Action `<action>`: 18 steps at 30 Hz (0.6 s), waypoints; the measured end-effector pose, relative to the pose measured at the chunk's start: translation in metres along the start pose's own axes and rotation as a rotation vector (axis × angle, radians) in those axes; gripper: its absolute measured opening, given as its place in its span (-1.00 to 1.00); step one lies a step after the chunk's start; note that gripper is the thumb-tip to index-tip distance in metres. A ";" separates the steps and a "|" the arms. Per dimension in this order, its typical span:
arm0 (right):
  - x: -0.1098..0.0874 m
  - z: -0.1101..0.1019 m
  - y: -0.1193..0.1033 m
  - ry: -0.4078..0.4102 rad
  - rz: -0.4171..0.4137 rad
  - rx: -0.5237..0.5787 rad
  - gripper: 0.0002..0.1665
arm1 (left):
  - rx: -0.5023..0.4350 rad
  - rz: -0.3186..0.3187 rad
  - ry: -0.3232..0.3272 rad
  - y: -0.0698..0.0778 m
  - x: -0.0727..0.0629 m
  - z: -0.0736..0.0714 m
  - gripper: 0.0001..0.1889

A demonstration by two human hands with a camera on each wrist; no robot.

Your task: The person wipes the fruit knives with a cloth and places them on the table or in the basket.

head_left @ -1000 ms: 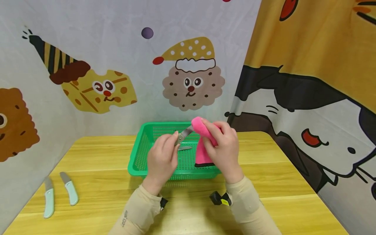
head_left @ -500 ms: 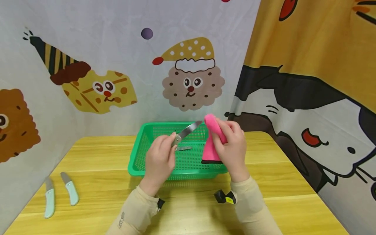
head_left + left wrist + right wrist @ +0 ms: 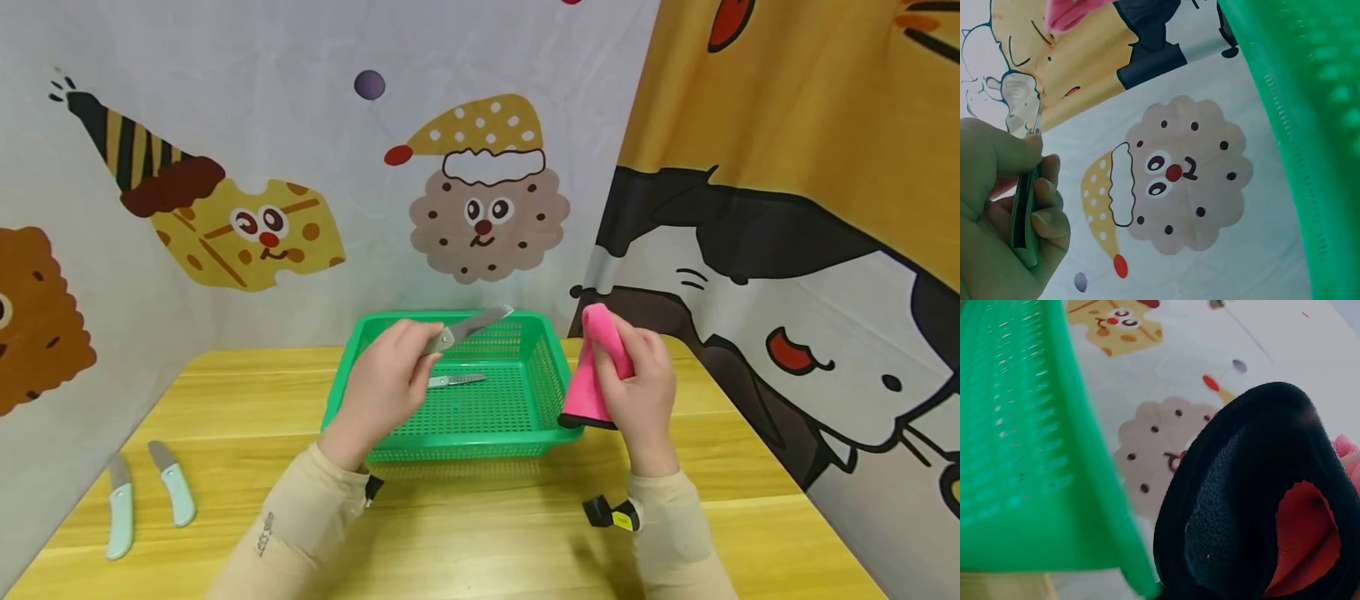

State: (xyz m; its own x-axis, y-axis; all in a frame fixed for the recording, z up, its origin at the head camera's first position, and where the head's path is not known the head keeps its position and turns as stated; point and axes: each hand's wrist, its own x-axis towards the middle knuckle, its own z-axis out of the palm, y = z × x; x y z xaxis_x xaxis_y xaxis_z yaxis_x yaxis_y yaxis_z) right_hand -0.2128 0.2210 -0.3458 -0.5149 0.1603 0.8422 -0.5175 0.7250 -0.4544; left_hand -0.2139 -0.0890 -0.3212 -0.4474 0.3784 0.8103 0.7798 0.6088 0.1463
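Note:
My left hand (image 3: 386, 375) grips the handle of a folding knife (image 3: 478, 322), its blade unfolded and angled up to the right above the green basket (image 3: 337, 392). In the left wrist view the slotted green handle (image 3: 1025, 215) lies between thumb and curled fingers. Beside the basket's right end, my right hand (image 3: 641, 387) pinches a bunched pink cloth (image 3: 588, 387) with a black edge hanging down. The right wrist view looks into the cloth's dark-lined opening (image 3: 1229, 494). A second knife (image 3: 457, 380) with a pale handle lies inside the basket.
Two knives with mint handles, one (image 3: 120, 517) at the far left and one (image 3: 178, 492) beside it, lie on the wooden table (image 3: 480, 533). A patterned curtain (image 3: 300, 100) stands behind the table, and another (image 3: 750, 292) along the right.
The blade and the pink cloth have come apart. My right hand has moved right with the cloth; my left hand has shifted left and the knife lies flatter.

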 end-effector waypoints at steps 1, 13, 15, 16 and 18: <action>-0.001 0.000 0.003 -0.008 0.005 -0.001 -0.56 | -0.003 0.000 -0.017 -0.001 0.004 -0.002 -0.66; -0.008 0.007 0.017 -0.060 0.030 -0.004 -0.55 | -0.062 -0.062 -0.349 -0.023 0.052 -0.005 -0.78; -0.009 0.008 0.018 -0.066 0.026 -0.005 -0.55 | -0.085 -0.072 -0.415 -0.029 0.059 -0.001 -0.78; -0.009 0.009 0.019 -0.066 0.023 -0.006 -0.55 | -0.095 -0.074 -0.443 -0.033 0.062 0.002 -0.79; -0.010 0.009 0.019 -0.066 0.020 -0.003 -0.56 | -0.111 -0.080 -0.491 -0.040 0.067 0.007 -0.79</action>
State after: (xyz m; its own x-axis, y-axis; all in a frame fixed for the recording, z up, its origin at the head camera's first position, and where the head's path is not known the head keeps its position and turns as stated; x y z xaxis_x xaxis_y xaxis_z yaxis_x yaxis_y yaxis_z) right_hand -0.2240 0.2274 -0.3655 -0.5693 0.1300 0.8118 -0.5047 0.7242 -0.4699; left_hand -0.2783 -0.0831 -0.2771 -0.6401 0.6330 0.4354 0.7645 0.5814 0.2785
